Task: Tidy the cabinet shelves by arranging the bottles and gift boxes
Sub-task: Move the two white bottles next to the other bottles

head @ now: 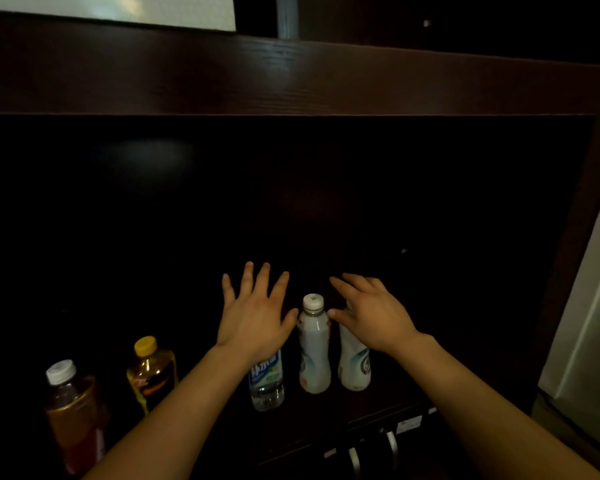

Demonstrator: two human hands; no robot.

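Five bottles stand upright on the dark cabinet shelf [326,407] in front of you, in a loose row from left to right. At the far left, nearest to you, is a brown tea bottle [73,410] with a white cap; just to its right stands a yellow-capped bottle [152,372] with amber liquid and a dark label. Near the middle you have a clear water bottle [267,382] with a blue and green label — its top is hidden under your left hand [257,315]. This hand is spread flat, fingers apart, palm down, and it grips nothing. To the right of it stands a white milky bottle [313,348] with a white cap, between your two hands; the thumb of each hand is very near to its neck, but I cannot tell if they touch it. Your right hand [371,311] is also spread, fingers loosely apart, above a second white bottle [354,362] that bears a grey-green mark — the cap of this one is covered by the hand. The back of the cabinet is too dark to see.
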